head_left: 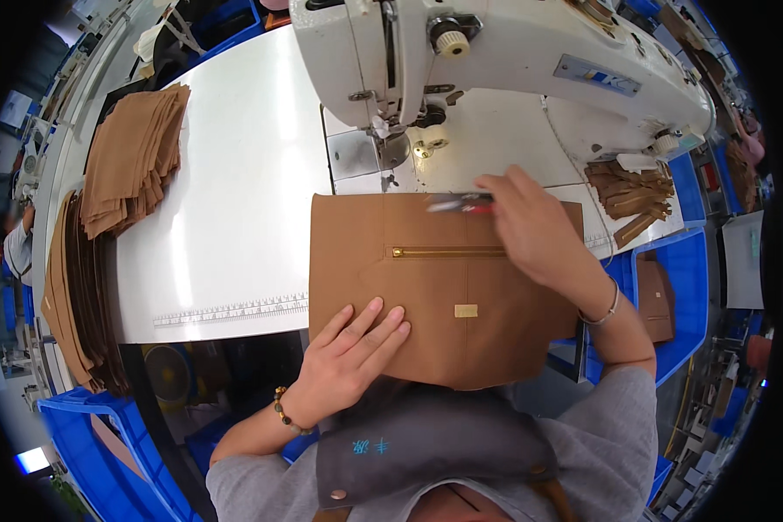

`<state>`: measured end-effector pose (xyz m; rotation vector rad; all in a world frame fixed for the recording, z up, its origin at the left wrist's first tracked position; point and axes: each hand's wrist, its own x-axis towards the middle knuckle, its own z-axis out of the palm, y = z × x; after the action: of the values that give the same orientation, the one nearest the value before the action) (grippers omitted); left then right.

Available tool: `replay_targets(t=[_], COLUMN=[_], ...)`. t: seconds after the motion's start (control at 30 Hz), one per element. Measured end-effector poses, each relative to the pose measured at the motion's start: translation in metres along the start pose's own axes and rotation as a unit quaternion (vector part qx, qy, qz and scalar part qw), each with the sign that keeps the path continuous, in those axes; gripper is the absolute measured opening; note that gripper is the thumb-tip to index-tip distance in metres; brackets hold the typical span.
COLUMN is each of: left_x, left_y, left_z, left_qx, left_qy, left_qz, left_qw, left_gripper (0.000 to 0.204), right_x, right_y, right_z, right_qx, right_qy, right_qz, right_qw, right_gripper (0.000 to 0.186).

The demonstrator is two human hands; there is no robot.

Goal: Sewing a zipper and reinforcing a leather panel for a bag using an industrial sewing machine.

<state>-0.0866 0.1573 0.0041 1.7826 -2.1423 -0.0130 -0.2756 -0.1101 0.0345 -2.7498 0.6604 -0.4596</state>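
A brown fabric or leather panel point(426, 322) lies over the front edge of the white table, its lower part hanging toward my lap. Across its upper half runs a brass-toned zipper point(448, 252), and a small pale yellow patch point(466, 311) sits below it. My left hand point(350, 352) rests flat on the panel's lower left, fingers spread. Over the upper right, my right hand point(531, 222) is closed around thread snips point(459, 204) with red on the handle and metal blades pointing left. Motion blurs the snips, and I cannot tell whether they touch the panel.
A white sewing machine point(513, 43) stands behind the panel, its needle area above a metal plate point(354, 155). Stacked brown pieces point(135, 157) lie at left, darker panels point(96, 296) draping beside them. Zipper strips point(631, 191) lie at right. Blue bins point(692, 296) flank the table.
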Motion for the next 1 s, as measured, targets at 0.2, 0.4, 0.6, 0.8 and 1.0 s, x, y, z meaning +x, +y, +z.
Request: replay_targets(t=[0.2,0.4,0.6,0.8,1.0], left_x=[-0.005,-0.008,-0.011,-0.013,-0.011], left_y=[-0.001,-0.003,-0.004,-0.005,-0.005], left_z=[0.010,0.015,0.022,0.026,0.029], left_qx=[-0.014,-0.025,-0.030,-0.025,0.005], left_qy=[0.035,0.048,0.068,0.076,0.095], left_qz=[-0.009,-0.008,-0.003,-0.003,0.008], left_qw=[0.999,0.999,0.997,0.997,0.995], left_gripper=[0.046,0.047,0.050,0.047,0.043], right_x=[0.038,0.038,0.040,0.051,0.073], right_y=[-0.019,-0.014,-0.020,-0.024,0.001], right_z=[0.041,0.030,0.041,0.053,0.040], right_qx=[-0.090,-0.073,-0.097,-0.143,-0.168], right_qy=[-0.037,-0.021,-0.019,-0.050,-0.026], right_qz=[-0.150,-0.143,-0.144,-0.168,-0.153], right_qw=[0.984,0.987,0.985,0.974,0.974], right_gripper=[0.014,0.015,0.013,0.022,0.025])
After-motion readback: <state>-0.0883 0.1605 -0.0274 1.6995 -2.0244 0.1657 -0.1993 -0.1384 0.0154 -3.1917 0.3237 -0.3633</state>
